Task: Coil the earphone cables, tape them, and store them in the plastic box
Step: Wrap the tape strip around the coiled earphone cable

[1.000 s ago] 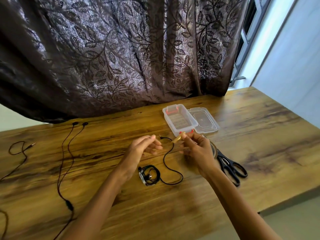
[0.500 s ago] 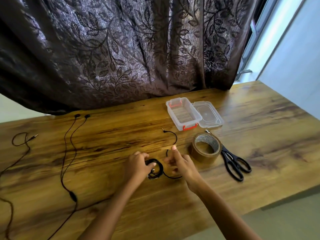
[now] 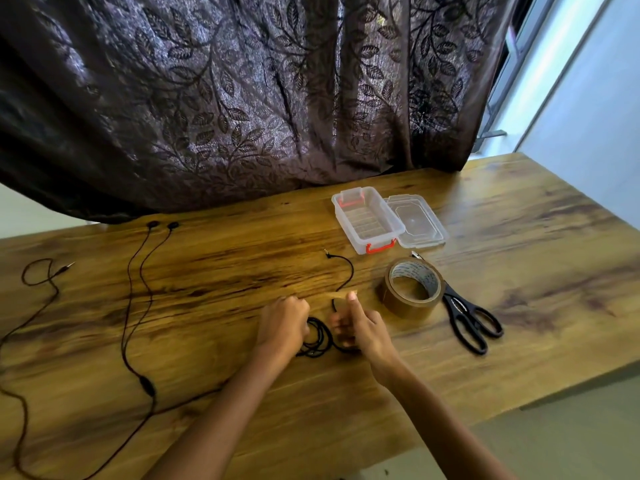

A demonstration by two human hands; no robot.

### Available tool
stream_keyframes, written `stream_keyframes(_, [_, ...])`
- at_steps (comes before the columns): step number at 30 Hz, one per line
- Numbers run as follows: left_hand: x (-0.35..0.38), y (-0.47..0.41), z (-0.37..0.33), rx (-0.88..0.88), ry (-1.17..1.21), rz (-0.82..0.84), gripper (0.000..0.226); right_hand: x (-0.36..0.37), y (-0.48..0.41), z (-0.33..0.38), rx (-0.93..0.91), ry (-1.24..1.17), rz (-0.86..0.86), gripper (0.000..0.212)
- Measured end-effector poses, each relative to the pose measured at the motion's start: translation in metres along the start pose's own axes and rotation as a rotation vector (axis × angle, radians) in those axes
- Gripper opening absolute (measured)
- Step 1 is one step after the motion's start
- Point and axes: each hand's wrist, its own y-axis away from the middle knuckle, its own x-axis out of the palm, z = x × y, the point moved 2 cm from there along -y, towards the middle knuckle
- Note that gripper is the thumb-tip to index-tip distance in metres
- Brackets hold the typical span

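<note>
A black earphone cable (image 3: 317, 337) lies partly coiled on the wooden table (image 3: 519, 271) between my hands. My left hand (image 3: 284, 323) is closed on the coil's left side. My right hand (image 3: 362, 329) sits at its right side, thumb raised, with a short strip of brown tape (image 3: 344, 294) at the thumb tip; the hands are blurred. The cable's loose end curves away to its jack (image 3: 327, 252). A clear plastic box (image 3: 367, 220) with red latches stands open at the back. A brown tape roll (image 3: 412, 289) stands right of my right hand.
The box's lid (image 3: 417, 223) lies beside the box. Black scissors (image 3: 467, 320) lie right of the tape roll. A second earphone (image 3: 138, 306) is stretched out uncoiled on the left, and another cable (image 3: 34, 275) lies at the far left. A dark curtain (image 3: 242, 98) hangs behind.
Both hands came down from above the table to the coil. The tape strip stretched between them a second ago now sits at my right thumb. The tape roll is uncovered.
</note>
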Motion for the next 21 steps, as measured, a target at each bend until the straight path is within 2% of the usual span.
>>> stream_keyframes(7, [0.011,0.002,0.013,0.047,0.116,-0.005,0.021,-0.002,-0.001,-0.007,-0.016,0.044,0.011,0.053])
stream_keyframes(14, [0.005,0.007,0.018,0.026,0.261,0.042,0.013,0.005,0.002,-0.006,-0.027,0.197,0.105,0.059])
stream_keyframes(18, [0.002,0.010,0.013,0.037,0.381,0.116,0.006,0.008,0.006,0.006,0.019,0.159,0.170,0.064])
stream_keyframes(21, [-0.001,0.011,0.010,0.053,0.358,0.118,0.008,0.009,0.005,0.009,0.069,0.120,0.213,0.069])
